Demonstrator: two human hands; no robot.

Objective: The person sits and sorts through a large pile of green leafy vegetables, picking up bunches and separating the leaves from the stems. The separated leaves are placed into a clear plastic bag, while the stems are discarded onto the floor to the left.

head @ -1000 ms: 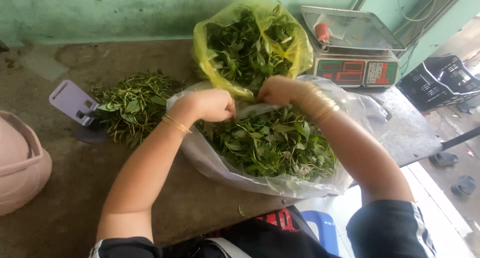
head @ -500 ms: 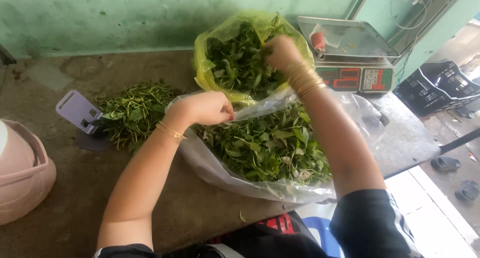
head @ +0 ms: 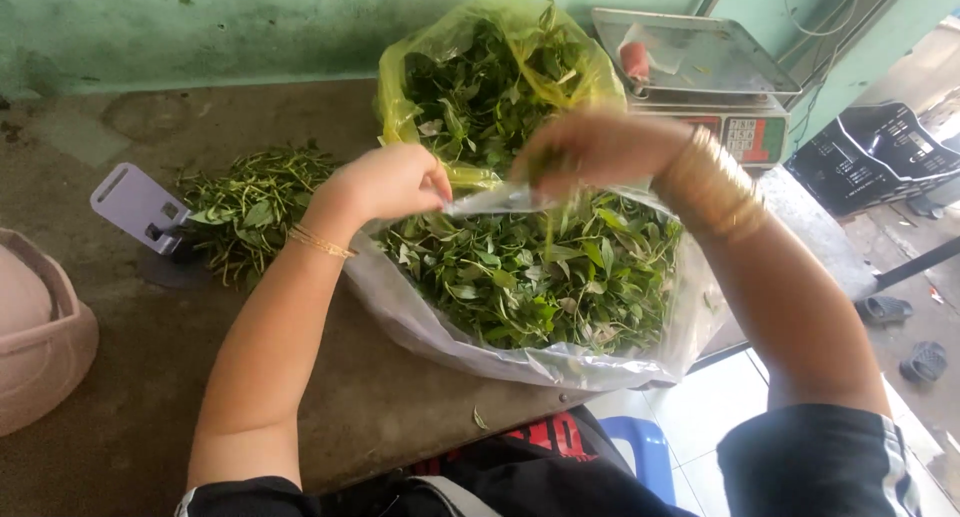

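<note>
The left hand (head: 385, 182) is closed in a pinch on the far rim of a clear plastic bag (head: 420, 322), thumb and fingertips pressed together on the thin film at about eleven o'clock of the bag's mouth. The bag lies open on a worn, stained table (head: 130, 397) directly in front of the person and is heaped with loose green leaves (head: 530, 277); its near edge hangs just over the table's front edge. The right hand (head: 590, 152) is above the far side of the same bag, at roughly twelve o'clock of its opening, blurred by motion; its fingers are curled and seem to have a few leaves among them, but how tightly they close cannot be told. A stack of gold bangles (head: 712, 182) sits on the right wrist and a thin gold bracelet (head: 320, 242) on the left. Just beyond the clear bag, at twelve o'clock, stands a yellow plastic bag (head: 405, 87), upright and open, also full of leafy stems, its front wall touching the clear bag's far rim. At nine to ten o'clock from the clear bag lies a pile of stripped green stalks (head: 250, 207) on the bare table, and beside that, further left, a pale lilac phone stand (head: 135, 207). At one o'clock a digital weighing scale (head: 700, 62) with a steel pan stands near the green wall (head: 200, 22). A pink rounded container (head: 40, 337) shows at the left edge of the view, at nine o'clock.
</note>
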